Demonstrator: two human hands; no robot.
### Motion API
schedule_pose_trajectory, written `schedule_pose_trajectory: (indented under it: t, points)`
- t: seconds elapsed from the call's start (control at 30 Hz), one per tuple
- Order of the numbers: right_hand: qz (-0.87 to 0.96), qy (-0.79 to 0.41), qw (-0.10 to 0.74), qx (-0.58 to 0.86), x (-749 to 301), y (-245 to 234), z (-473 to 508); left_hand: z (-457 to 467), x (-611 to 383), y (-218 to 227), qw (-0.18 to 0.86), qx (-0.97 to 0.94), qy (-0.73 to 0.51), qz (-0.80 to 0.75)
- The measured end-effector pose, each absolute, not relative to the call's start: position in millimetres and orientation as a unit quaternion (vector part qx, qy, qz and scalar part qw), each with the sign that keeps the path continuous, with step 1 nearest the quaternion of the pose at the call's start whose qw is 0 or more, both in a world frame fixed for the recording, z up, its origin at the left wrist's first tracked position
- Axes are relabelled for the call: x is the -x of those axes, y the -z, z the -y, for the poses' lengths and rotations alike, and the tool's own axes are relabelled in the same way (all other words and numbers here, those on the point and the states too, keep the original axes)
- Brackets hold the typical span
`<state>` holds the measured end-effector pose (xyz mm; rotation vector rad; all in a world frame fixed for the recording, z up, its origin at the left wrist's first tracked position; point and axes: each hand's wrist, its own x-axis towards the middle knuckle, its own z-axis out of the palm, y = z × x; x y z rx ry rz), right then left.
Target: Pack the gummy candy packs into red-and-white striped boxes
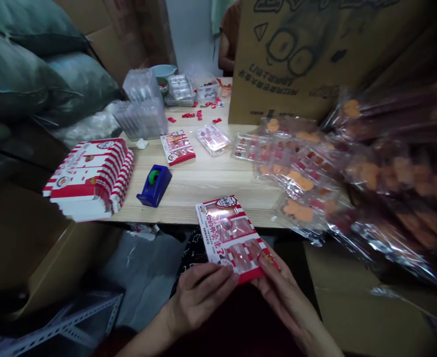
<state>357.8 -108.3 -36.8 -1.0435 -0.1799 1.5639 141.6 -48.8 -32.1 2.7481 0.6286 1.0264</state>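
Forearms angled inward from below, the left hand [200,293] curls its fingers on the near-left corner and the right hand [282,286] pinches the near-right corner of 1 red-and-white windowed box [230,232], which extends forward beyond both grips.

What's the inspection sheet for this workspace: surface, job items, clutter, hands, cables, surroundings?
Surface: table, pale wood grain.
Job items: red-and-white box held by the near edge; carton stack at left; blue tape dispenser beside it.
Clutter: small red packets scattered toward the back; bagged packs heaped at right.
Hands: left hand and right hand both hold the box's near end.
Cables: nothing seen.
Surroundings: large cardboard box behind; stuffed sacks at left.
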Motion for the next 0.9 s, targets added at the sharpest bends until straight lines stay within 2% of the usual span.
schedule_pose_trajectory:
  t: [0.13,0.27,0.33,0.4,0.6,0.9]
  points:
    - [0.049,-0.613,0.615,0.493,-368,46,88,37,-150,46,0.248,-0.867,-0.325,-0.285]
    - [0.07,-0.628,0.605,0.485,-381,50,80,16,-162,46,0.474,-0.615,-0.406,-0.482]
    - [0.094,-0.647,0.597,0.465,-383,49,78,2,-169,47,0.618,-0.497,-0.39,-0.468]
    - [0.115,-0.662,0.592,0.445,-384,49,74,-10,-176,48,0.717,-0.426,-0.363,-0.416]
    - [0.136,-0.689,0.589,0.4,-390,60,58,-27,-184,45,0.747,-0.359,-0.392,-0.4]
    - [0.164,-0.693,0.572,0.407,-394,63,29,-41,-187,51,0.741,-0.39,-0.402,-0.37]
